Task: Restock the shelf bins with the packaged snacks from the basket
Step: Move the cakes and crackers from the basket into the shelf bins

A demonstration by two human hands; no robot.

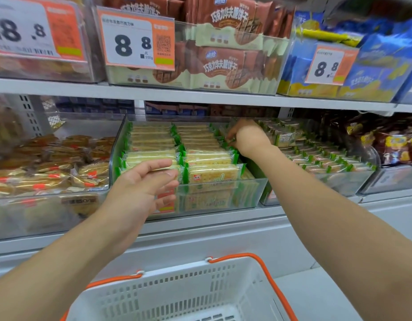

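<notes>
Both bare arms reached over a white perforated plastic basket with orange handles (pixel 177 295) toward a clear plastic shelf bin (pixel 223 193) on the lower shelf. That bin held rows of green-edged clear packets of pale square crackers (pixel 212 158), standing on edge in columns from front to back. The left hand (pixel 145 181) was at the bin's front left corner, thumb on top and fingers curled beneath, pinching the frontmost cracker packet of the left column. The right hand (pixel 246 137) reached deeper, at the bin's right rear, its fingers bent down among the packets; whether it held one could not be told. To the left sat a bin of gold-wrapped snacks (pixel 50 167). An orange-and-white price tag reading 8.8 (pixel 135 40) hung above.
</notes>
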